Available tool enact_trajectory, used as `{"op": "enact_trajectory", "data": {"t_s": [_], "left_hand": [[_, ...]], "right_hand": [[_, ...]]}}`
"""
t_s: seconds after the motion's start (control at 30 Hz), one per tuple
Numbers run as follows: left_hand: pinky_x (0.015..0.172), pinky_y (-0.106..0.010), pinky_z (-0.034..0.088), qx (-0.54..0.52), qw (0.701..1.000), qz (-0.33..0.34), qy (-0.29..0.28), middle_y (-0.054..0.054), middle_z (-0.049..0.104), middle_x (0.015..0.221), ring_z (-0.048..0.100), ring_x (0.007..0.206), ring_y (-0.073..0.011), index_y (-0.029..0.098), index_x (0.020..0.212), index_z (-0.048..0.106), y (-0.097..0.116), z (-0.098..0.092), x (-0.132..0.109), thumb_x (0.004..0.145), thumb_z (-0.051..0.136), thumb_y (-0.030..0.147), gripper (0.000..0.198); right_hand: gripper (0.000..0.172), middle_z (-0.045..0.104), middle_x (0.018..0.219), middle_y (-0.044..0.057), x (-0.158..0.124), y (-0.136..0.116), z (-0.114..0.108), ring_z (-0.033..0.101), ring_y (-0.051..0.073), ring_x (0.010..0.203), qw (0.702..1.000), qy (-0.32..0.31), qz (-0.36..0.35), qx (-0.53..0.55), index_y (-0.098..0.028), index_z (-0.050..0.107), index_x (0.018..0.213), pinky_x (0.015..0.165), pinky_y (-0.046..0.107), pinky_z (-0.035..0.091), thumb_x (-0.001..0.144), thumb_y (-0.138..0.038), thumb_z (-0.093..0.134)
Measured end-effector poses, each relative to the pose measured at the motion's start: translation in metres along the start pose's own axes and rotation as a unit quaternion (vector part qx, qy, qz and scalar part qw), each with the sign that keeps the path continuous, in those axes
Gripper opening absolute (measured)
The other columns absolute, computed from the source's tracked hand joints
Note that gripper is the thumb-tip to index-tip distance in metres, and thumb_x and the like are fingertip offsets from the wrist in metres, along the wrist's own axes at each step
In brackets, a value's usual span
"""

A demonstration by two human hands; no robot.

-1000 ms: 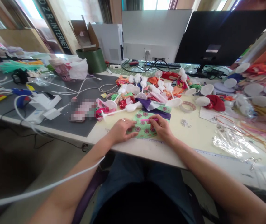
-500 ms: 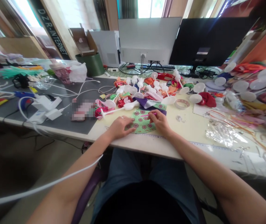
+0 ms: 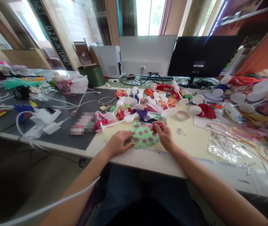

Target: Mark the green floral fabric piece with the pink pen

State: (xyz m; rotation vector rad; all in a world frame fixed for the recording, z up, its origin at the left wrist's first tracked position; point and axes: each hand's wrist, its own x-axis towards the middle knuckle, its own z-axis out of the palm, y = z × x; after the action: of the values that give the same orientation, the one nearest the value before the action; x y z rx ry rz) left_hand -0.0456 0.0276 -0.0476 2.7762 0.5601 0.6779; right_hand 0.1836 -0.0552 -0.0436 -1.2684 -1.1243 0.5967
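Green floral fabric [image 3: 143, 135], turned, between both hands [image 3: 164, 136]

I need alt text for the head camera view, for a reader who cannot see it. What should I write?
A left hand rests on a green floral fabric piece on a cream table, while a right hand holds a thin pink stick against it. Colourful fabric scraps and white plastic cups on sticks lie heaped beyond, before a white monitor and a black monitor.

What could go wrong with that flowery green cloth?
The green flowered cloth might slide, since the left hand only presses its edge. The pink stick in the right hand could slip and leave a stray mark. The white plastic stem lying close by might get bumped and disturb the heap behind it.
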Motion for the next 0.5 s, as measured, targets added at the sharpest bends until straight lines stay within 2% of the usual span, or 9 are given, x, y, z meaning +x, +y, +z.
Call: {"op": "enact_trajectory", "data": {"t_s": [0.2,0.3,0.4,0.5], "left_hand": [[0.092,-0.044,0.05,0.01,1.0,0.001,0.008,-0.013,0.066,0.118,0.061,0.111,-0.028,0.018,0.114,0.062,0.0,-0.001,-0.001,0.086,0.056,0.043,0.038],[0.09,-0.044,0.052,0.024,1.0,0.008,0.015,-0.013,0.067,0.116,0.063,0.107,-0.0277,0.019,0.113,0.063,-0.001,-0.001,-0.002,0.086,0.055,0.042,0.036],[0.09,-0.043,0.052,0.03,0.999,0.015,0.026,-0.012,0.067,0.117,0.063,0.107,-0.0277,0.02,0.11,0.064,-0.004,0.0,-0.003,0.086,0.056,0.041,0.033],[0.091,-0.042,0.052,0.033,0.999,0.023,0.036,-0.011,0.066,0.118,0.062,0.109,-0.0279,0.02,0.108,0.065,-0.009,0.003,-0.005,0.086,0.057,0.04,0.031]], "right_hand": [[0.031,0.065,0.073,0.002,-0.004,-0.005,0.002,0.057,0.012,0.058,1.0,-0.007,-0.009,-0.002,-0.019,0.059,0.095,0.057,0.027,0.051,0.088,-0.048,0.049],[0.03,0.065,0.071,0.002,-0.002,-0.012,-0.009,0.059,0.013,0.058,0.999,0.002,-0.022,-0.029,-0.019,0.058,0.091,0.056,0.028,0.053,0.089,-0.048,0.049],[0.028,0.064,0.067,0.001,0.006,-0.021,-0.044,0.06,0.014,0.057,0.995,0.041,-0.044,-0.079,-0.019,0.059,0.088,0.057,0.029,0.052,0.088,-0.046,0.051],[0.024,0.061,0.064,0.0,0.015,-0.024,-0.095,0.057,0.014,0.058,0.977,0.133,-0.073,-0.149,-0.02,0.056,0.084,0.06,0.029,0.049,0.088,-0.044,0.053]]}}
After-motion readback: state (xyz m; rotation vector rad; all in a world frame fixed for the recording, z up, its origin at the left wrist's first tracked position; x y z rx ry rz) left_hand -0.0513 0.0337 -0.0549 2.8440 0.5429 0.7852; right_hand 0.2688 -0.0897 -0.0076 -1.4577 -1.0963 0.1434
